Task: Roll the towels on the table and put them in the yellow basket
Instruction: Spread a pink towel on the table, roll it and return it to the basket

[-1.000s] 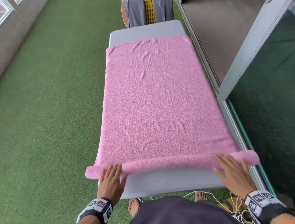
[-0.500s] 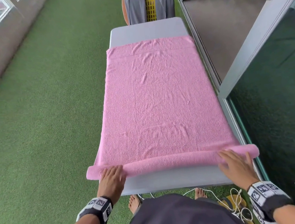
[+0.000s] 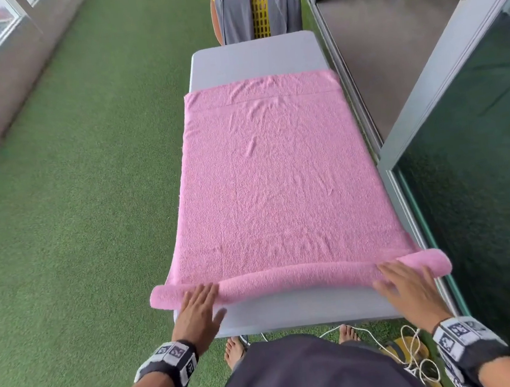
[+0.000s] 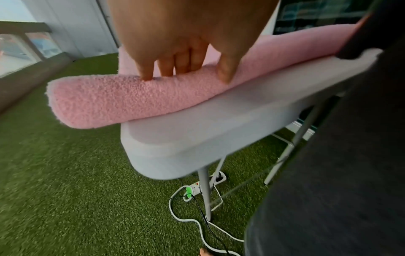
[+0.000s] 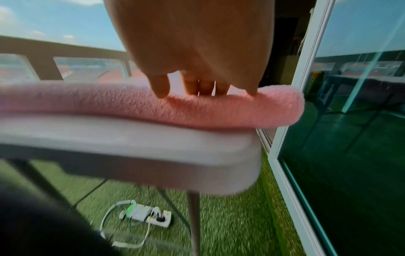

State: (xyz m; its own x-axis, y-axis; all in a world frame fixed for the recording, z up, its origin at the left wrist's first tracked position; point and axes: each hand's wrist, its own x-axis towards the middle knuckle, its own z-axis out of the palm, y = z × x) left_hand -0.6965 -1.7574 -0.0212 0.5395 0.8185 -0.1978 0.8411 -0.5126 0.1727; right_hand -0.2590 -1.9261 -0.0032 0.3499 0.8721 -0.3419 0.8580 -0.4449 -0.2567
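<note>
The pink towel (image 3: 277, 185) lies flat along the grey table (image 3: 254, 57), its long axis running away from you; its near end is rolled into a tube (image 3: 301, 278) lying crosswise, both ends overhanging the table's sides. Your left hand (image 3: 198, 312) and right hand (image 3: 407, 288) rest on the roll with fingers (image 4: 146, 71) extended, pressing, not clenched. Beyond the far end stands the yellow basket (image 3: 260, 14), grey cloths (image 3: 234, 19) draped over its rim, something pink inside.
</note>
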